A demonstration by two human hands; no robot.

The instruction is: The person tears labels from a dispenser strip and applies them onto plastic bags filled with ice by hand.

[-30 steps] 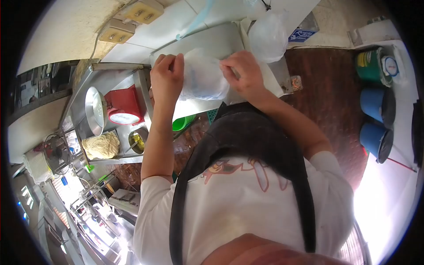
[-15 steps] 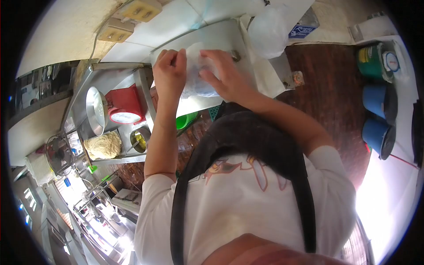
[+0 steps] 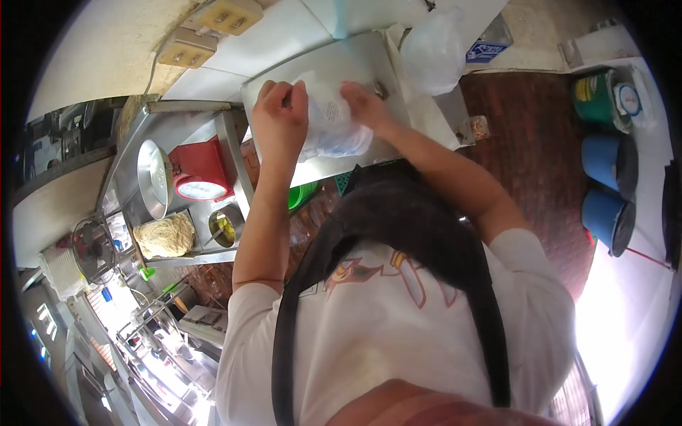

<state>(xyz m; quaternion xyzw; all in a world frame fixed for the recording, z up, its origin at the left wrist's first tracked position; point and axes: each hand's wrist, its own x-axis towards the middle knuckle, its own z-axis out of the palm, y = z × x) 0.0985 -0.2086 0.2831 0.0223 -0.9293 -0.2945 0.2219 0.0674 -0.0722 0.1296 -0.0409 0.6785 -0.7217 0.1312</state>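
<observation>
A clear plastic bag [image 3: 332, 135] with small printed text and bluish-white contents lies over the pale metal worktop [image 3: 359, 60]. My left hand [image 3: 280, 106] is closed in a pinch at the bag's left upper side, holding its edge. On the other side, my right hand [image 3: 366, 106] is at the bag's right side. Its fingers are smeared by motion, so their grip does not show clearly.
A white plastic bag [image 3: 432, 53] hangs to the right of the worktop. On the left, a metal shelf holds a red scale [image 3: 202, 167], a metal bowl [image 3: 154, 177], and a bag of noodles [image 3: 165, 234]. Blue buckets [image 3: 607, 220] stand at far right.
My right hand has shifted slightly right and its fingers have drawn closer together. More of the clear bag and its print shows between my hands. My left hand has barely moved.
</observation>
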